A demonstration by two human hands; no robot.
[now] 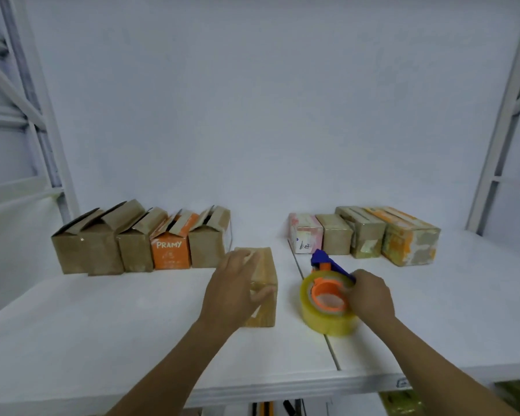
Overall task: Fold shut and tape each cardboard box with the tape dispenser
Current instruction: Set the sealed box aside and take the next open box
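Row at back left: five open boxes (138, 244) stand side by side and touching, flaps up. Four are plain brown; the fourth from the left is an orange box (170, 250) printed PRAMY.
Centre left: the left hand (231, 291) lies on the middle box (266, 310), fingers laid across its top and thumb stretched along its near face.
Centre: the middle box is brown with its flaps down. It stands on the desk (102, 325) in front of the open row, apart from it.
Centre right: the tape dispenser (327, 267), blue and orange, rests on the desk just right of the middle box, not touching it. Its yellowish tape roll (324, 319) faces the camera and sits over a seam (332, 349) in the desk.
Right of that: the right hand (370, 295) is wrapped around the tape dispenser from the right.
Hands: well apart, one on each thing.
Row at back right: four taped boxes (367, 235), closed, stand touching one another behind the tape dispenser.
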